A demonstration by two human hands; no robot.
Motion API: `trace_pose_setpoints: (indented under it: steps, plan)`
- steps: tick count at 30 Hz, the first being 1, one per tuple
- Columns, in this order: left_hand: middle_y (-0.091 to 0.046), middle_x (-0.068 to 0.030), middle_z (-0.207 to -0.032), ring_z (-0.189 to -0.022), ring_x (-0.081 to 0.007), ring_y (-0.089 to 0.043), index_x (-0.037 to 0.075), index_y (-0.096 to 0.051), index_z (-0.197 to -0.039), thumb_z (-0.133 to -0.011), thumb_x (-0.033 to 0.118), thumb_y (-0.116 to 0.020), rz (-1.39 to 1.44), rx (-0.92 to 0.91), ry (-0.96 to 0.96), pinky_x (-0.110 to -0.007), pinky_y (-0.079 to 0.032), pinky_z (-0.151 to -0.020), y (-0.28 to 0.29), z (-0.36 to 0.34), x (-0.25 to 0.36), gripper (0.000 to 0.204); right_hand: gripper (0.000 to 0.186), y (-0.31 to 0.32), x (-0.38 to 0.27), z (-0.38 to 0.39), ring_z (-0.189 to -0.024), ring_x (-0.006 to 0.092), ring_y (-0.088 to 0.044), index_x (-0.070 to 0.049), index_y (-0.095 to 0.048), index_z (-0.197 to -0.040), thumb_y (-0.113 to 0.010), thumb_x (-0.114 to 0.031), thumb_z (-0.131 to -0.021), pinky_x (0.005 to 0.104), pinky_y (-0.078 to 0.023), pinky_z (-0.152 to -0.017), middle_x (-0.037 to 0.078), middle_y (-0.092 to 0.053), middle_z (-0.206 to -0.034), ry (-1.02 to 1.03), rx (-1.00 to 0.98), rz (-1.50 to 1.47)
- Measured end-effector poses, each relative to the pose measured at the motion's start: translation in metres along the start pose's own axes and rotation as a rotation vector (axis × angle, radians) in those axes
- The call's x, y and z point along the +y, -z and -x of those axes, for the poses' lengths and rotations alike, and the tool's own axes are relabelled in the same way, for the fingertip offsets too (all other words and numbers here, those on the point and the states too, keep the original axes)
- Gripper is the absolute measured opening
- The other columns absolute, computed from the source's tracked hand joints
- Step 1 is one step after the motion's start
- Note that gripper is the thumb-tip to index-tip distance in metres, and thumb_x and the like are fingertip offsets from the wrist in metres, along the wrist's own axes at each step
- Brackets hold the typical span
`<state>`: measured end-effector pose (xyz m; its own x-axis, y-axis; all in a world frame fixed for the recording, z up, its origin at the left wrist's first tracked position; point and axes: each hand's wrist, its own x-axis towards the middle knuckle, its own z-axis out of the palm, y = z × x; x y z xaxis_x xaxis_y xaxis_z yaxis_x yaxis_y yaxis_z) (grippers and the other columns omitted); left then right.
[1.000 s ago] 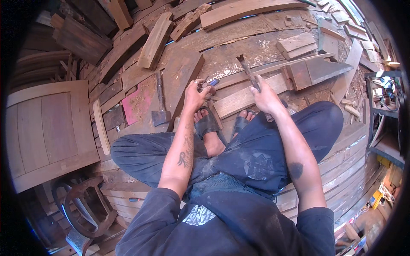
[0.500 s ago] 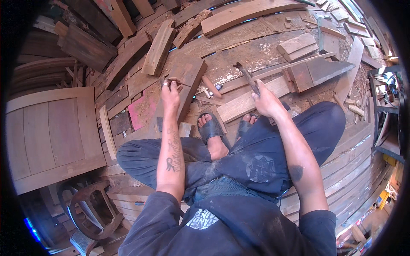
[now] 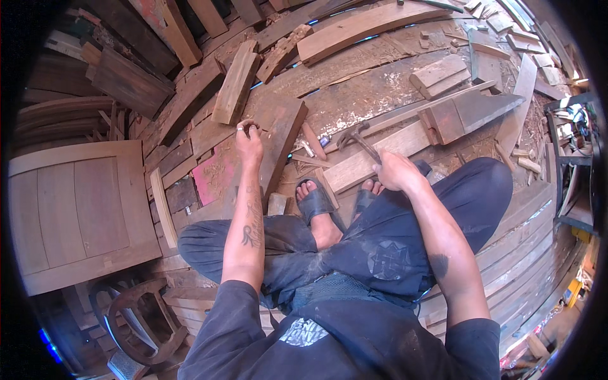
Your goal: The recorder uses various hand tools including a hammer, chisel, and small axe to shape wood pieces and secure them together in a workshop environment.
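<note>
My right hand (image 3: 399, 170) is wrapped round the handle of a claw hammer (image 3: 356, 135), whose head points forward and left over a pale plank. The hammer head hangs near a wooden chisel-like handle (image 3: 313, 140) lying on the floor. My left hand (image 3: 249, 144) is closed, with finger and thumb together at the left side of a thick dark wooden beam (image 3: 285, 136). A small brown bit shows at its fingertips, too small to name. The beam lies in front of my sandalled feet.
A light plank (image 3: 373, 166) lies ahead of my right foot, beside a dark pointed timber block (image 3: 465, 114). Offcuts and shavings litter the boards ahead. A panelled wooden door (image 3: 82, 209) lies at the left, near a curved wooden frame (image 3: 149, 316). A dark rack (image 3: 573, 164) stands at the right.
The hammer head has swung lower and turned, so its claw now shows more plainly. My left hand has shifted slightly left and nearer me, still closed.
</note>
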<state>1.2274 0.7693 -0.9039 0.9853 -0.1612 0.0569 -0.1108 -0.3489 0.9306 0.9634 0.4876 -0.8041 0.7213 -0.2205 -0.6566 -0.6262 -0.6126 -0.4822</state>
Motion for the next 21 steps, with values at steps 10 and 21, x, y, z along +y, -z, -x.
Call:
trace_pose_setpoints:
  steps: [10,21]
  plan:
    - [-0.067,-0.0112,-0.1,-0.093,-0.015,-0.064,0.001,-0.059,-0.11,-0.103,0.009,-0.048,-0.161,-0.068,-0.071,-0.031,-0.054,-0.082,-0.025,-0.019,0.01,0.015,0.021,-0.004,0.007,-0.014,-0.081,0.0253,-0.075,0.004,-0.059,-0.107,-0.059,-0.015,-0.097,0.0398,-0.056,-0.08,0.014,-0.076,-0.084,-0.064,-0.12,-0.257]
    - [-0.07,-0.0094,-0.105,-0.098,-0.0167,-0.066,0.002,-0.06,-0.113,-0.106,0.019,-0.053,-0.154,-0.231,-0.059,-0.032,-0.053,-0.086,-0.048,0.037,0.024,0.02,0.043,-0.005,0.016,-0.027,-0.107,0.0317,-0.07,0.004,-0.058,-0.12,-0.074,-0.008,-0.083,0.0425,-0.055,-0.09,0.016,-0.076,-0.097,-0.015,-0.102,-0.037]
